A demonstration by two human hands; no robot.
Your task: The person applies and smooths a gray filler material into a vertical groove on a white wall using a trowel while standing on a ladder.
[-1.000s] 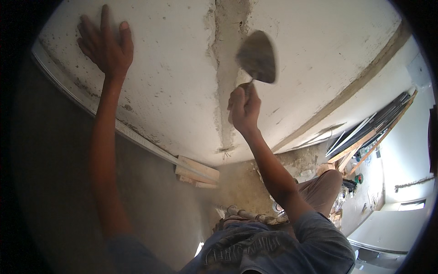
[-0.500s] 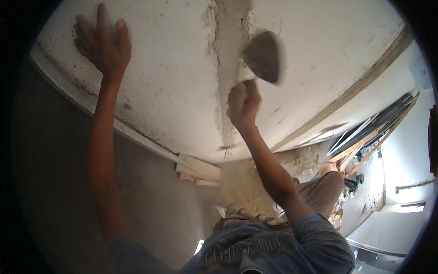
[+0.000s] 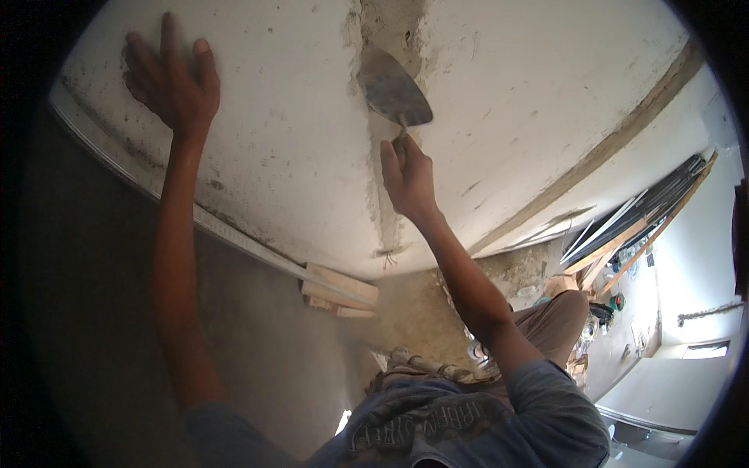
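My right hand point(image 3: 409, 176) grips the handle of a pointed masonry trowel point(image 3: 394, 87), its grey blade lying over a rough plastered channel point(image 3: 382, 168) that runs down the white wall point(image 3: 289, 117). Whether the blade touches the plaster I cannot tell. Over on the left, my left hand point(image 3: 175, 86) rests against the wall with its fingers spread, holding nothing. Bare grey plaster shows above the blade, and thin wires point(image 3: 388, 259) poke out at the channel's lower end.
A second plastered strip point(image 3: 593, 160) crosses the wall on the right. Wood blocks point(image 3: 337, 288) lie below the wall's edge strip point(image 3: 234, 232). Dark pipes and planks point(image 3: 655, 210) lean at the far right, with clutter on the floor point(image 3: 417, 316) beneath.
The trowel has swung left, from beside the channel to over it, and its blade has turned. My right hand has shifted slightly left and down. My left hand has barely moved.
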